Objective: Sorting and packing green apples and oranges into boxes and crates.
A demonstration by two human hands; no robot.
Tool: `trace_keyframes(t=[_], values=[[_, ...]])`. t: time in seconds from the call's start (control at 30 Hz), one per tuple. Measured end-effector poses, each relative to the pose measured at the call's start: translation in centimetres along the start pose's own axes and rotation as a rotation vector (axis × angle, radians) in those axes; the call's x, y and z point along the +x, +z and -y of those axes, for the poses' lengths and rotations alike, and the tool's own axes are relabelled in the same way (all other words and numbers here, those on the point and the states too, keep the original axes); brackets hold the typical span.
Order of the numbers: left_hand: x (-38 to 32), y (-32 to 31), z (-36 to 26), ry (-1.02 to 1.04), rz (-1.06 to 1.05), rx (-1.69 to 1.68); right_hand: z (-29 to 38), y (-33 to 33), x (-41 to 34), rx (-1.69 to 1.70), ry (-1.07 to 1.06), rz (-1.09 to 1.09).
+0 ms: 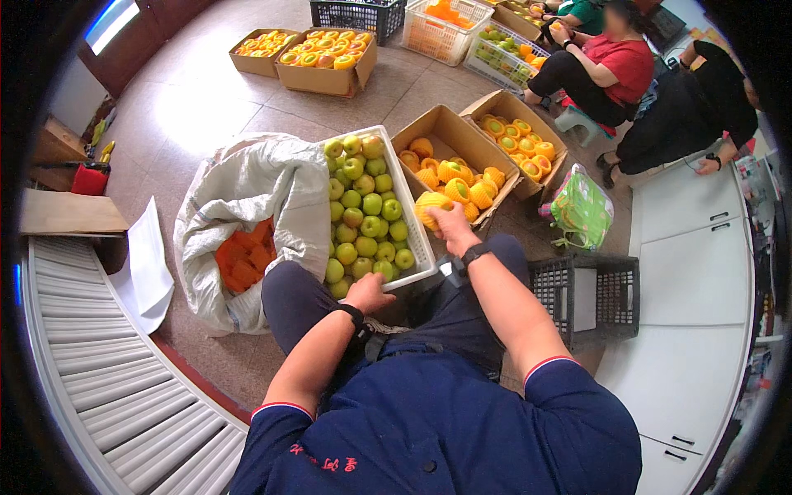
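Observation:
My right hand (455,226) grips an apple in a yellow foam net (431,209), held between the crate and the nearest cardboard box. My left hand (371,293) rests at the near edge of a white plastic crate (422,250) filled with green apples (371,204); its fingers are partly turned from view, and whether they hold anything does not show. Left of the crate stands a white woven sack (291,167), its mouth rolled down around orange foam nets (244,253). The cardboard box (411,133) on the right holds several netted apples (458,190).
Behind that box is another cardboard box (560,158) of netted fruit. A black crate (581,303) and a green patterned bag (581,207) lie to my right, near white cabinets (687,266). Two filled boxes (325,80) stand farther off. Other people sit at the upper right.

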State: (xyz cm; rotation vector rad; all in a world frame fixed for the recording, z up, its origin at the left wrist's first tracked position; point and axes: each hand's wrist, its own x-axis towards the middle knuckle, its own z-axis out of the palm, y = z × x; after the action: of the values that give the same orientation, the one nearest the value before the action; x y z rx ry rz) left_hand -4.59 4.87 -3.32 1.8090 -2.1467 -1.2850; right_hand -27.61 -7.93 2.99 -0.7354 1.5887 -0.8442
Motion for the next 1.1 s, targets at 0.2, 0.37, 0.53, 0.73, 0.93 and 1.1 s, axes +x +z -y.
trace_keyframes(t=[0.2,0.37,0.53,0.73,0.93,1.1], values=[[0.8,0.1,-1.4,-0.024,-0.002,0.165,1.1,-2.8,4.6,0.034,0.003,-0.154],[2.0,0.3,-2.5,-0.017,-0.034,0.215,1.1,-4.7,8.4,-0.076,-0.026,-0.282],[1.5,-0.1,-2.4,-0.072,0.017,0.257,2.7,-2.4,8.8,-0.432,-0.035,-0.413],[2.0,-0.1,-2.7,-0.042,0.028,0.266,2.3,-2.1,11.7,-0.618,-0.059,-0.409],[2.2,0.0,-2.5,-0.014,0.041,0.262,1.3,-1.7,13.9,-0.747,-0.113,-0.335],[2.0,0.1,-2.3,-0.021,0.016,0.256,0.9,-1.7,14.6,-0.75,-0.195,-0.341]])
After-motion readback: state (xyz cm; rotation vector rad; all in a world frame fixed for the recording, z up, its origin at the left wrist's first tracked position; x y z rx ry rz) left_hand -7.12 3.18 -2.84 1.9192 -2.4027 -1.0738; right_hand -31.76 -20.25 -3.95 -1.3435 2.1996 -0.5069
